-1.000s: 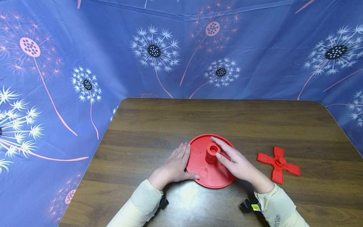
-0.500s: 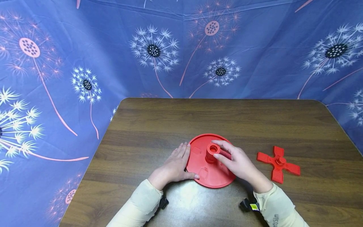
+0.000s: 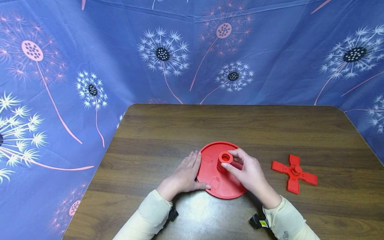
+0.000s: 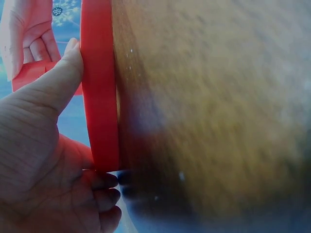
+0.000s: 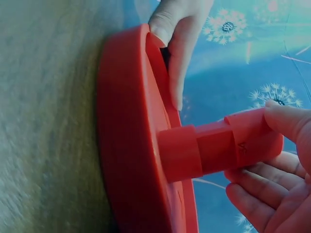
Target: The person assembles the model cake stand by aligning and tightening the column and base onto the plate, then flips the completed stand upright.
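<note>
A red round base with a raised rim lies on the table, and a stepped red hollow post stands upright at its middle. My left hand holds the base's left edge, with the thumb over the rim and the fingers along the side. My right hand pinches the top of the post between thumb and fingers. In the right wrist view, a wider upper sleeve of the post is under that thumb, with a narrower section below it. A red four-armed cross piece lies right of the right hand.
The brown wooden table extends behind and to both sides of the base. A blue cloth with dandelion prints hangs behind and beside the table. Black wrist cameras sit under both sleeves.
My right hand has moved left and its thumb and fingers have closed in from around the post onto its top. The left hand, base and cross piece have stayed in place.
</note>
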Available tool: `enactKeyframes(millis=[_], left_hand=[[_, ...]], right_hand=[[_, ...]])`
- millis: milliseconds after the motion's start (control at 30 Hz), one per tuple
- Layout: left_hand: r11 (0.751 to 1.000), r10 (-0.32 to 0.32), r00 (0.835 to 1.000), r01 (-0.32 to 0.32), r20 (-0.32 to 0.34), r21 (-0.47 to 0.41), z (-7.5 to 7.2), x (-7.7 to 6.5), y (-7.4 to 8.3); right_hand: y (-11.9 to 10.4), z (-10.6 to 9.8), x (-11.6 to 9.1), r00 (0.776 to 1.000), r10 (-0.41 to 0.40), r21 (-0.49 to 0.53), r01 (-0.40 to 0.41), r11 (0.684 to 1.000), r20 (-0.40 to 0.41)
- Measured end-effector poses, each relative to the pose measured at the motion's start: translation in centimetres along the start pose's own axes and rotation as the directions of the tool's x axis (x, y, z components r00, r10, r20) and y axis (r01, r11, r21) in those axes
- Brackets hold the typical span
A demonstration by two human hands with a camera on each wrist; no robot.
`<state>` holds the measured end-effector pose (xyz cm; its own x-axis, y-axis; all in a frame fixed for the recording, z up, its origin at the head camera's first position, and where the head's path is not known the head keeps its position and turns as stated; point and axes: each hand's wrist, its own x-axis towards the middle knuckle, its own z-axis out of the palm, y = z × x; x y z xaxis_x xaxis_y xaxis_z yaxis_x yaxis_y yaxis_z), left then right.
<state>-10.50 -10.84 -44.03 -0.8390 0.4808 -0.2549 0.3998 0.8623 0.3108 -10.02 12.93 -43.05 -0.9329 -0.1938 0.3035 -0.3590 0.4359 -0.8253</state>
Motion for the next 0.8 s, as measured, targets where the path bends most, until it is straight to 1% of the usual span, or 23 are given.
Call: enactKeyframes(millis=[100, 267, 367, 500, 667, 800], left_hand=[[1.000, 0.000, 1.000, 0.000, 0.000, -0.002, 0.0, 0.0, 0.0], [1.000, -0.003, 1.000, 0.003, 0.000, -0.002, 0.0, 0.0, 0.0], [1.000, -0.007, 1.000, 0.007, 0.004, -0.005, 0.0, 0.0, 0.0], [1.000, -0.006, 1.000, 0.006, 0.005, -0.002, 0.0, 0.0, 0.0], [1.000, -0.008, 1.000, 0.008, 0.011, -0.006, -0.1, 0.0, 0.1], [1.000, -0.016, 1.000, 0.017, 0.021, -0.015, -0.1, 0.0, 0.1]], right_hand=[[-0.1, 0.4, -0.2, 0.999, 0.012, -0.039, -0.014, 0.999, -0.040], [-0.3, 1.0, -0.5, 0.994, 0.037, -0.132, -0.051, 0.990, -0.106], [-0.5, 1.2, -0.6, 0.991, 0.046, -0.155, -0.066, 0.986, -0.128], [-0.5, 1.3, -0.6, 0.989, 0.041, -0.173, -0.066, 0.983, -0.142], [-0.4, 1.0, -0.5, 0.991, 0.026, -0.188, -0.050, 0.981, -0.130], [-0.1, 0.5, -0.3, 0.998, 0.013, -0.176, -0.022, 0.984, -0.057]])
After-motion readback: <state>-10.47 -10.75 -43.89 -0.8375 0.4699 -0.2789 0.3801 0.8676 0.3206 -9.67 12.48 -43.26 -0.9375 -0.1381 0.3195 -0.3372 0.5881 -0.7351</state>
